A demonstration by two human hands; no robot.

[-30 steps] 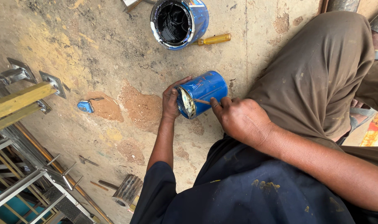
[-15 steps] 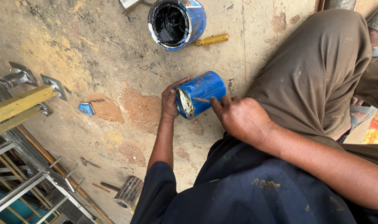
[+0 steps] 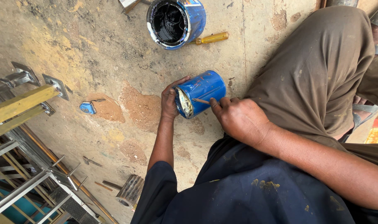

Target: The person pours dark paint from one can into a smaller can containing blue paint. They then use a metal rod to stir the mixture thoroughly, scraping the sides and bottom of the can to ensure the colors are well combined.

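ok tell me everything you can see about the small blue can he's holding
The small blue can is a glossy metal-looking cylinder, tipped on its side over the concrete floor, its lid end facing the camera. That end is smeared with pale yellowish residue. The left hand wraps its rim from the side, while the right hand presses a thin tool against the lid edge. Its far end points toward the larger open can.

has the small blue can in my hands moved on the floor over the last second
No. The small blue can lies tilted in the same place relative to the big open paint can and the orange floor patch.
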